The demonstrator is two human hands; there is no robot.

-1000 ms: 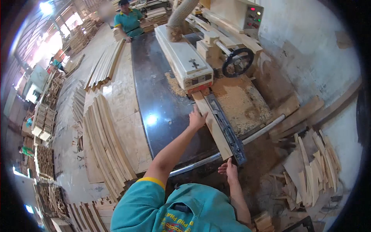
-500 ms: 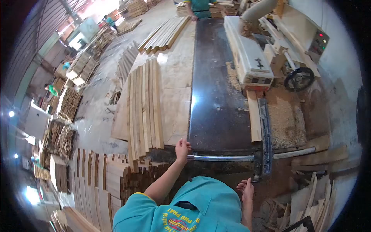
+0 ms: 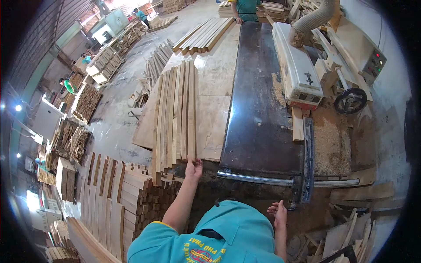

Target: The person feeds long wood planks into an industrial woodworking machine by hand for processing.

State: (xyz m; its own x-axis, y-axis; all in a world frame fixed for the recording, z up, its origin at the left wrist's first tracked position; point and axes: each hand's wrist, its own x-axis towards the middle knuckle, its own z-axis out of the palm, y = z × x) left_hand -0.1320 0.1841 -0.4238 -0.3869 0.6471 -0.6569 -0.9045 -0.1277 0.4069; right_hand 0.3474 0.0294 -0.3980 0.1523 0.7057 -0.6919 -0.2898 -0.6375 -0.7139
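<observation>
My left hand (image 3: 194,169) is at the near end of a wooden strip (image 3: 191,114), the rightmost of several lying side by side on a plywood tabletop (image 3: 212,118). Its fingers are closed at that end. Low on the right, my right hand (image 3: 279,214) hangs in the air with its fingers apart and holds nothing. Ahead of it, a short length of another wooden board (image 3: 297,127) sticks out from under the white saw housing (image 3: 302,83), beside a metal guide rail (image 3: 308,153).
A dark metal machine bed (image 3: 263,127) lies ahead, with a round steel bar (image 3: 254,179) across its front. Stacked wood (image 3: 131,193) stands at my left, offcuts (image 3: 351,228) at my right. A co-worker (image 3: 246,9) stands at the far end. A black handwheel (image 3: 350,101) is at right.
My left hand has moved left to the end of the wooden strip. The board at the machine has slid further under the housing. The view has shifted slightly.
</observation>
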